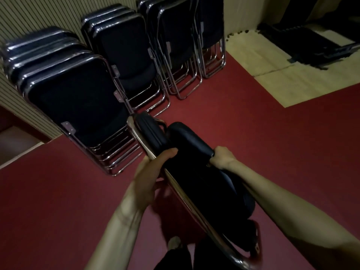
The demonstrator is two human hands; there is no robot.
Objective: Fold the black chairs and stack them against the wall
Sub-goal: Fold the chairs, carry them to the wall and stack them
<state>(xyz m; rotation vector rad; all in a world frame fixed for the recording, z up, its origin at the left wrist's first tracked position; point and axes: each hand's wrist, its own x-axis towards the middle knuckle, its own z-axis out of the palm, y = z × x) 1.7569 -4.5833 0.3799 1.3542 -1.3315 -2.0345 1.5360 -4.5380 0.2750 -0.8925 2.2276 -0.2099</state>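
Against the wall [29, 12], four chair stacks [74, 98], left hand [150, 172] and right hand [223, 156] gripping one folded chair [194, 152].

Glossy padded chair [187, 145], chrome frame [175, 184]

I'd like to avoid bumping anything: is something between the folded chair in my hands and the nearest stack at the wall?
Nothing visible. The folded black chrome-framed chair, held by the left hand and right hand, has its end close beside the nearest stack of folded black chairs; only red floor lies between.
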